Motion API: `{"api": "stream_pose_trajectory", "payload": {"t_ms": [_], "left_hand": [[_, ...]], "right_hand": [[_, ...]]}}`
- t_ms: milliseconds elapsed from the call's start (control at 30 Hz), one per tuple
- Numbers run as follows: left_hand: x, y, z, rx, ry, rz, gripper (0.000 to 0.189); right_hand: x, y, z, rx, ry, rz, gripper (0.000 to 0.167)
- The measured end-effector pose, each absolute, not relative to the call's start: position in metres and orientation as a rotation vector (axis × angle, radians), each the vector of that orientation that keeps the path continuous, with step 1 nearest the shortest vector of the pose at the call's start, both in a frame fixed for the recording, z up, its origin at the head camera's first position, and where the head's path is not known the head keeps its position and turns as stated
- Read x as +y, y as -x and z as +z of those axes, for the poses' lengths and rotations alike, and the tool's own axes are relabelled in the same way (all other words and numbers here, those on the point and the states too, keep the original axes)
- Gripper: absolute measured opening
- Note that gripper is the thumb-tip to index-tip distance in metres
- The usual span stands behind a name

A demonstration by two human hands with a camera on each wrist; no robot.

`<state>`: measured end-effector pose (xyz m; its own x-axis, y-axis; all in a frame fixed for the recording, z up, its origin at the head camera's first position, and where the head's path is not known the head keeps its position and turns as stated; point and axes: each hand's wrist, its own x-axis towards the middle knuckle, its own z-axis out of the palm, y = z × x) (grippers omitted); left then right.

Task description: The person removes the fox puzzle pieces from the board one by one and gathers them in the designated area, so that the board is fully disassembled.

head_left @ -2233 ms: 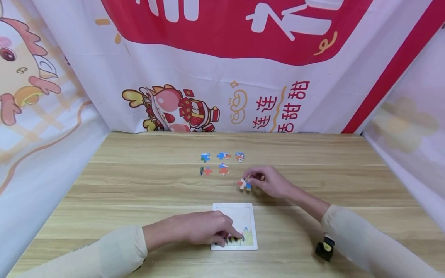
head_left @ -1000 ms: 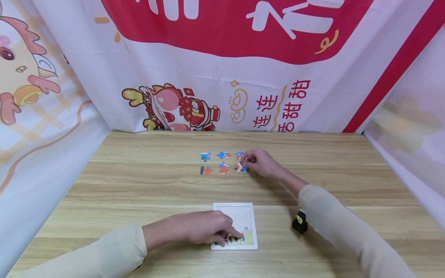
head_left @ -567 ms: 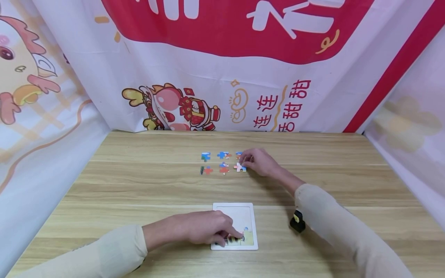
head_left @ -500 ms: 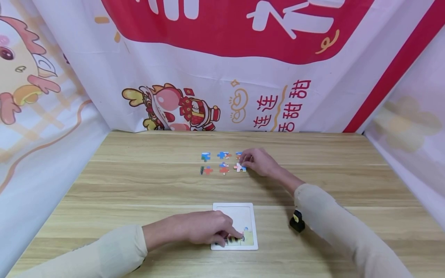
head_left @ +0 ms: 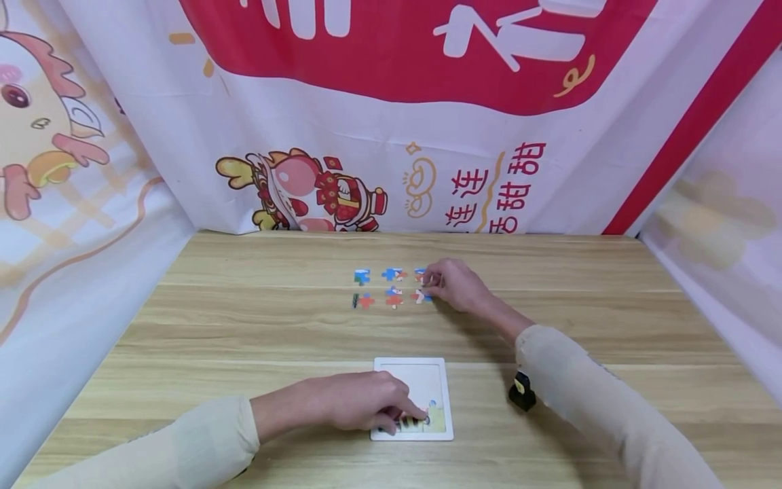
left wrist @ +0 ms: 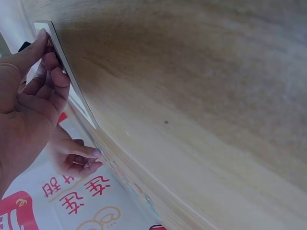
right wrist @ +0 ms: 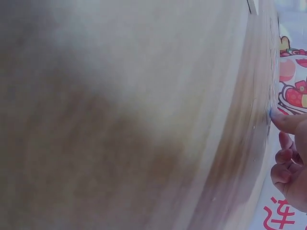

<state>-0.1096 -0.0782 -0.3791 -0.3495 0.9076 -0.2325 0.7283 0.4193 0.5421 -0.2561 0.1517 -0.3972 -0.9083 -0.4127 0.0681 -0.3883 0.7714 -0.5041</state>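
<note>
My left hand (head_left: 366,402) lies over the lower left of a white puzzle tray (head_left: 448,394), its index finger reaching onto the joined pieces (head_left: 436,418) in the tray's lower part. The palm hides part of the tray. In the left wrist view the hand (left wrist: 36,91) is right at the tray's edge (left wrist: 76,81). Farther off, my right hand (head_left: 458,284) pinches a jigsaw puzzle piece (head_left: 419,297) at its blue right side, low over the table. The right wrist view shows the thumb of that hand (right wrist: 290,148) against a blue edge.
Several loose pieces lie in two rows to the left of the right hand, among them a blue-green piece (head_left: 362,276) and an orange-and-blue piece (head_left: 394,297). Another piece (head_left: 419,274) is partly behind the right fingers. A printed cloth (head_left: 391,122) closes off the table's back.
The right hand has carried the puzzle piece away from me and slightly left, to the right end of the near row. Lately it has barely shifted there. The left hand stays in place.
</note>
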Motion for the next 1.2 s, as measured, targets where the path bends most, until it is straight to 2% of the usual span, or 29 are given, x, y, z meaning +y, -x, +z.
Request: {"api": "stream_pose_trajectory", "payload": {"t_ms": [300,900,1200], "left_hand": [[-0.080,0.108,-0.378,2.169,-1.374,0.513,0.042],[-0.092,0.109,-0.377,2.378,-1.280,0.608,0.018],[-0.094,0.107,-0.379,2.460,-1.207,0.593,0.014]], "right_hand": [[0.154,0.239,-0.389,2.940,0.718,-0.822,0.005],[0.167,0.173,-0.380,2.774,0.909,-0.914,0.005],[0.171,0.142,-0.384,2.645,0.986,-0.921,0.010]]}}
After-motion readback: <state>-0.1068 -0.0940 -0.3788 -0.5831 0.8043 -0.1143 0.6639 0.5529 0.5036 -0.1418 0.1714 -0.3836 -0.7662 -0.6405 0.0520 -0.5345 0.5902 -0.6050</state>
